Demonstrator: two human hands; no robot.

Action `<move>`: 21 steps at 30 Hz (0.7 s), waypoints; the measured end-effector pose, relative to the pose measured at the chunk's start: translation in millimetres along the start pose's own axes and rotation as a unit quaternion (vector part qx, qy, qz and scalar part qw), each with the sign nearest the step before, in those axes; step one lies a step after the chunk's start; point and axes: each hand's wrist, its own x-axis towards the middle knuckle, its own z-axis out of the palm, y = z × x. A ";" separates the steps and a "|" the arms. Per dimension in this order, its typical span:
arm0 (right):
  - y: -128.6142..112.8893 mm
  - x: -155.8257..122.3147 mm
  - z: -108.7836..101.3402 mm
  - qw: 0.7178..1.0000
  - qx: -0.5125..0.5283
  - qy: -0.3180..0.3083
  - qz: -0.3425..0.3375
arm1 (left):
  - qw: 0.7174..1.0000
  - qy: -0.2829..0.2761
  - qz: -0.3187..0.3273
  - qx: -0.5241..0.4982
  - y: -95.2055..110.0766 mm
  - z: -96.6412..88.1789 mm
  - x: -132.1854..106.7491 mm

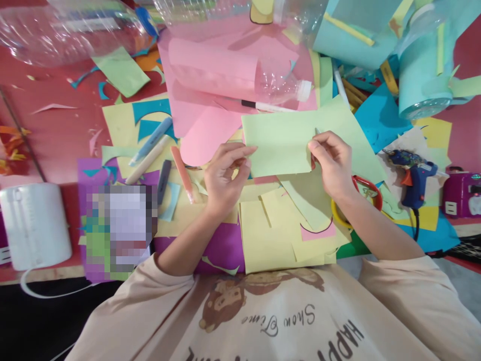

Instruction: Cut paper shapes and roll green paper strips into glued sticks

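Across the middle of the cluttered bench point(71, 130), a pale green sheet point(280, 145) is held near its right edge by the right hand point(330, 163), whose grip is pinched narrow with the thumb against the paper; something thin and pointed point(317, 131) pokes up behind those fingers, too small to name. The left hand point(227, 173) has a fingertip at the left edge, but I cannot tell whether its grip clasps the paper or merely steadies it. That uncertain support looks the likeliest trouble: were only one side firm, the sheet could swing, sag or crease around the pinch. Nearer the body, loose yellow sheets point(274, 245) overlap, so a dragging forearm might shift them. Beside the right wrist are red and yellow rings point(338, 214), perhaps scissors handles, which it could catch by swinging outward. Farther right, a glue gun point(417, 183) lies on white paper point(408, 140); whether it is hot does not show, but an elbow snagging its cord point(417, 225) could pull it over.
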 end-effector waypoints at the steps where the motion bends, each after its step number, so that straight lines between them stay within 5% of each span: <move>1: 0.1 0.2 -0.1 1.000 0.002 -0.001 -0.001 | 1.000 0.000 -0.005 -0.001 0.4 -0.3 0.0; 21: 7.1 2.8 -4.2 0.999 -0.009 0.043 -0.006 | 0.998 -0.041 -0.041 -0.021 3.1 1.7 0.4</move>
